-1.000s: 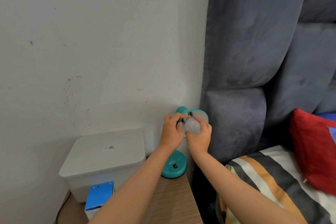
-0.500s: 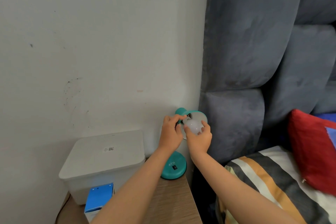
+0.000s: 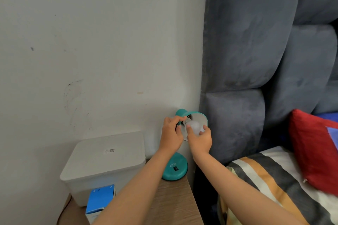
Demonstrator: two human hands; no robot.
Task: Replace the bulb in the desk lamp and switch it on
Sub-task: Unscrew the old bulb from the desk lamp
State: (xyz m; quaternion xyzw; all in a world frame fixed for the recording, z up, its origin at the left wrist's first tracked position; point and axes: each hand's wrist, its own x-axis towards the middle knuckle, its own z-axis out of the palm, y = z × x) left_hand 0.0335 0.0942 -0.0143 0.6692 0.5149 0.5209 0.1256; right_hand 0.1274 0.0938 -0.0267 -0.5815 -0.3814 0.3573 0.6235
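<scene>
A teal desk lamp stands on the wooden bedside table, its round base [image 3: 174,169] with a black switch near the table's back edge. Its shade [image 3: 198,118] is tipped toward me, white inside. A white bulb [image 3: 193,126] sits in the mouth of the shade. My right hand [image 3: 200,139] grips the bulb from below with fingertips around it. My left hand [image 3: 171,134] holds the shade's left rim and neck. The lamp's stem is hidden behind my hands. The bulb is unlit.
A white lidded plastic box [image 3: 106,162] sits left of the lamp on the wooden table [image 3: 175,204]. A blue and white carton [image 3: 99,201] stands in front of it. A grey padded headboard [image 3: 256,60] and bed with striped cover [image 3: 274,179] and red pillow [image 3: 314,148] lie right.
My right hand has turned slightly around the bulb and the bulb sits a little deeper in the shade. My left hand keeps its hold on the shade.
</scene>
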